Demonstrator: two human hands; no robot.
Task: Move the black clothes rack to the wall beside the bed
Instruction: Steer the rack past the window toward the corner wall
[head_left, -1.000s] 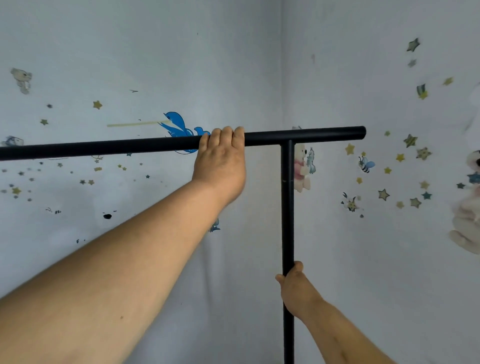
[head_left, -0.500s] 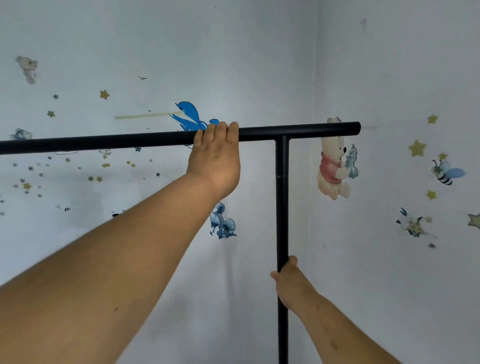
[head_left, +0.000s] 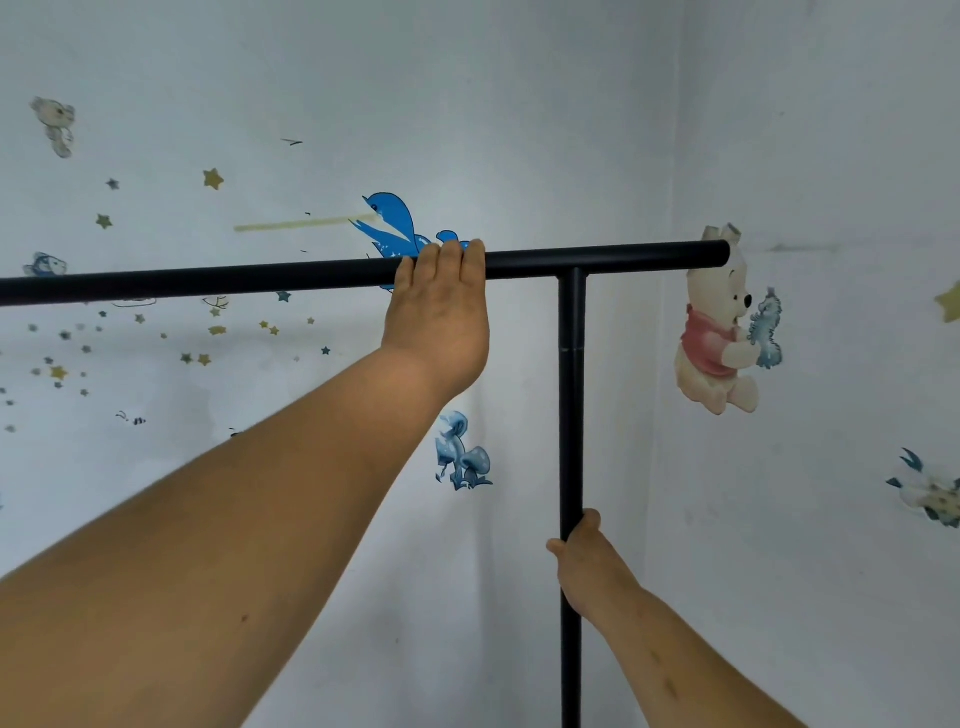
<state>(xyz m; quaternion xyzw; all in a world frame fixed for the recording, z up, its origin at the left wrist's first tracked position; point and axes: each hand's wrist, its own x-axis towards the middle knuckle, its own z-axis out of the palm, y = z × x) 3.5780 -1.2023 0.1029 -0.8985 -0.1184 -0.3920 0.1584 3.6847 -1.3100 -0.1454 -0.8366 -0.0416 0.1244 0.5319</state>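
Rack stands by the room's corner; our left hand grips its top bar, right hand its post, fingers wrapped tight. We judge mid-carry; next, set it against the wall.

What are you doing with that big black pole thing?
A person is holding a black clothes rack with both bare hands. The left hand grips the top bar, and the right hand grips the upright post lower down. The rack stands close to a corner of the room, in front of walls covered in stickers, with a bear sticker just past the bar's end.
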